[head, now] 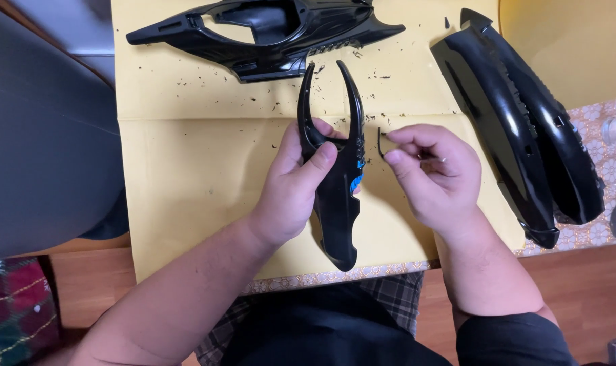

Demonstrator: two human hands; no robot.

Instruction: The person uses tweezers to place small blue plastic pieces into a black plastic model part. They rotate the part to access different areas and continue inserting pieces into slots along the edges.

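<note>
Above the yellow paper sheet (186,183), the left hand (291,186) is gripping a glossy black forked plastic part (338,190), steadying it upright, while the right hand (430,173) is pinching a thin black sliver (380,144) just beside its edge.

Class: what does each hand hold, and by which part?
Left hand grips the forked black part at its middle; right hand pinches a thin black sliver by its lower end.

a wooden counter (592,291) under even indoor light carries a pale floral cloth (596,115) and a creased yellow paper sheet (186,169), with a dark grey rounded chair back (44,135) at the left above a plaid fabric (13,305).
</note>
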